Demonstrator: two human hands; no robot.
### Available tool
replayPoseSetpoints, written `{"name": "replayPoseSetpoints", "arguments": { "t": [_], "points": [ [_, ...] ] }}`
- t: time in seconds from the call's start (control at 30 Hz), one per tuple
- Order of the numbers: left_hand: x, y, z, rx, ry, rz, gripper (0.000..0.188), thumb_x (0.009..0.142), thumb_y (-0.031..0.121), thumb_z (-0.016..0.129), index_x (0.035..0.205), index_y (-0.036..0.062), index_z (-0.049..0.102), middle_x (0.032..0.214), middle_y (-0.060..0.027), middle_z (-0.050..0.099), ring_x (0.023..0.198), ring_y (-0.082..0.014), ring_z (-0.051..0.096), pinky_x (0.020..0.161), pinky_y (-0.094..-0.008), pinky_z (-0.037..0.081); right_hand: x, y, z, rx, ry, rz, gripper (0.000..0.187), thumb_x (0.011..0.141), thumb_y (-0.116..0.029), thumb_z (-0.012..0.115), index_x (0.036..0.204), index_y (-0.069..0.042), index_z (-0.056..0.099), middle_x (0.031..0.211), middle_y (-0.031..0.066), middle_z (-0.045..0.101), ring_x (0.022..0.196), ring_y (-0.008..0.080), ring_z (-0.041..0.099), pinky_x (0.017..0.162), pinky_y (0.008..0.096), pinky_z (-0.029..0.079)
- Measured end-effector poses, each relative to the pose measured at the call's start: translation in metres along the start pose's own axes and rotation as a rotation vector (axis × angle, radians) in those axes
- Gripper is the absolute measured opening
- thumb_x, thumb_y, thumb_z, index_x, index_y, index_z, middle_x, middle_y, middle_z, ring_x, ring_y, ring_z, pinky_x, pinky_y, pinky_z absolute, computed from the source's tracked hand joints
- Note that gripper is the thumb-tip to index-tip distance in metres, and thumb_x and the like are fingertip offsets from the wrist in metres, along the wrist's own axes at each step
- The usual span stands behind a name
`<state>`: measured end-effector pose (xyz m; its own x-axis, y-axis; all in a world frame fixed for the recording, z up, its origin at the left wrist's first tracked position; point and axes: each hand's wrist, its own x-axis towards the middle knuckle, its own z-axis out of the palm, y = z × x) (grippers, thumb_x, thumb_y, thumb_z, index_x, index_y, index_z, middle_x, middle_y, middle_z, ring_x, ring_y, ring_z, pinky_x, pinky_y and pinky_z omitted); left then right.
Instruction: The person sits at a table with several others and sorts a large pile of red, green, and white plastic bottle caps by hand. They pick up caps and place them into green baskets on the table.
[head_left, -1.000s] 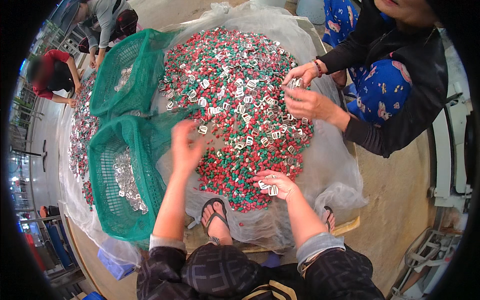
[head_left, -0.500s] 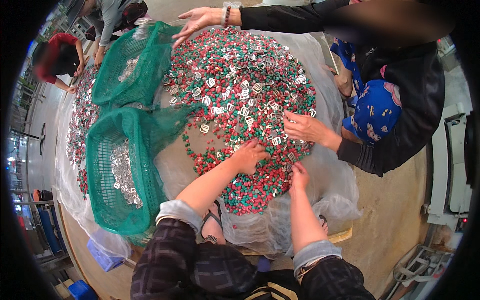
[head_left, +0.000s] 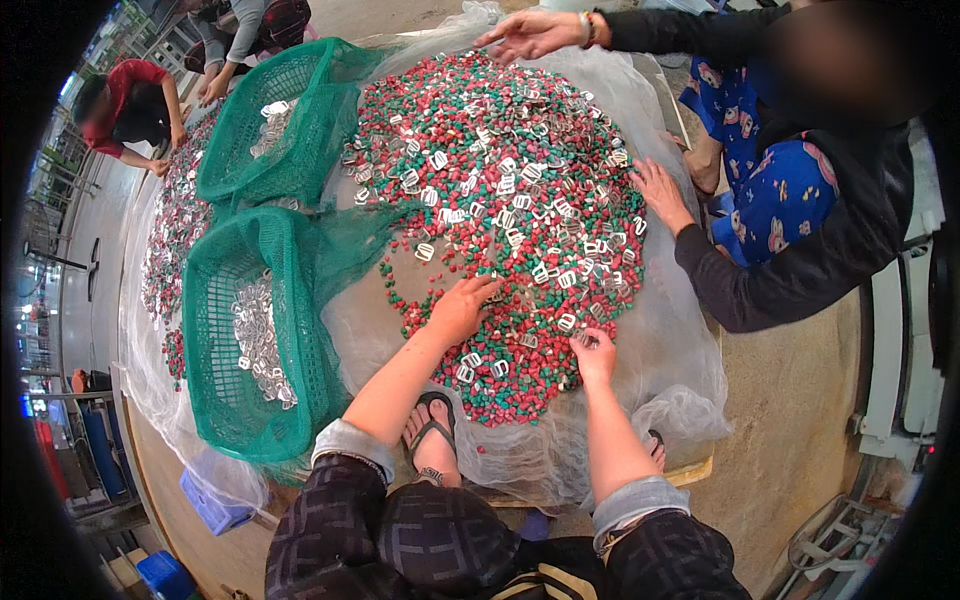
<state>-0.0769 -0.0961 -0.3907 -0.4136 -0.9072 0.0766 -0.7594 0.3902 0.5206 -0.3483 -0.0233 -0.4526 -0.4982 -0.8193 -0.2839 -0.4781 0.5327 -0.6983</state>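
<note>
A broad pile of small red, green and white pebble-like pieces (head_left: pixel 540 385) lies before me, with several flat metal strap buckles (head_left: pixel 424 252) scattered through it. My left hand (head_left: pixel 460 310) rests low over the pile's left-middle part, fingers stretched to the right and apart; its fingertips touch pieces there. At the pile's lower right edge my right hand (head_left: pixel 596 358) pinches a small metal buckle (head_left: pixel 585 341) between thumb and fingers. Loose buckles lie on the pieces between my two hands.
Two green net-lined baskets (head_left: pixel 200 350) (head_left: pixel 215 165) with metal buckles inside stand at left. A co-worker sits at right, one hand (head_left: pixel 655 190) by the pile's edge, the other (head_left: pixel 530 36) reaching across the far side. Two more people work over another pile (head_left: pixel 180 235) at far left.
My left hand has moved left over the pile, and buckles now show between my hands. The co-worker's near hand has lifted back off the pile; their far arm has drawn right.
</note>
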Motion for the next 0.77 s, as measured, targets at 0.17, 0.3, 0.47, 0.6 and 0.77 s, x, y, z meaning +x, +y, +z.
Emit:
{"name": "replayPoseSetpoints", "arguments": {
  "t": [0.17,0.3,0.47,0.6,0.77],
  "points": [
    [0.001,0.009,0.011,-0.028,-0.138,-0.008,0.03,0.069,0.01,0.068,0.099,0.0083,0.061,0.094,-0.0068,0.061,0.088,-0.0283,0.056,0.077,-0.0384,0.047,-0.003,-0.003,-0.003,0.043,0.045,-0.016,0.03,0.066,-0.027,0.074,0.087,-0.007,0.067,0.075,0.0079,0.066,0.066,0.0193,0.061,0.063,0.0312,0.047],
    [-0.011,0.018,-0.003,-0.406,-0.119,-0.334,0.016,0.074,0.012,0.066,0.087,0.0038,0.061,0.073,-0.0054,0.061,0.07,-0.0176,0.059,0.064,-0.031,0.047,-0.001,-0.011,-0.004,0.246,0.041,0.005,0.027,0.076,-0.028,0.069,0.084,-0.002,0.067,0.067,0.0034,0.06,0.06,0.0123,0.052,0.056,0.0277,0.042],
    [-0.036,0.009,-0.018,-1.145,-0.173,-0.599,0.015,0.079,0.008,0.062,0.092,0.0013,0.059,0.077,-0.0002,0.06,0.067,-0.0073,0.054,0.061,-0.0229,0.045,-0.009,-0.051,-0.023,0.962,-0.494,0.518,0.025,0.082,-0.031,0.063,0.083,-0.006,0.06,0.06,0.0013,0.054,0.048,0.0111,0.047,0.042,0.0259,0.036],
    [-0.047,0.009,-0.017,-1.688,-0.287,-0.629,0.015,0.081,0.015,0.063,0.09,0.005,0.058,0.075,-0.0014,0.058,0.067,-0.0098,0.055,0.059,-0.0249,0.046,-0.013,-0.056,-0.02,1.121,-0.652,0.642,0.025,0.085,-0.034,0.057,0.083,-0.009,0.054,0.059,0.002,0.051,0.043,0.0108,0.043,0.037,0.0241,0.032],
    [-0.051,0.009,-0.021,-1.55,-0.304,-0.734,0.009,0.085,0.013,0.057,0.084,0.0054,0.053,0.075,-0.004,0.055,0.066,-0.0131,0.054,0.057,-0.0274,0.045,-0.016,-0.051,-0.013,1.096,-0.762,0.685,0.03,0.085,-0.038,0.056,0.089,-0.01,0.052,0.061,0.0052,0.055,0.046,0.0134,0.047,0.038,0.0242,0.034]
  ]
}}
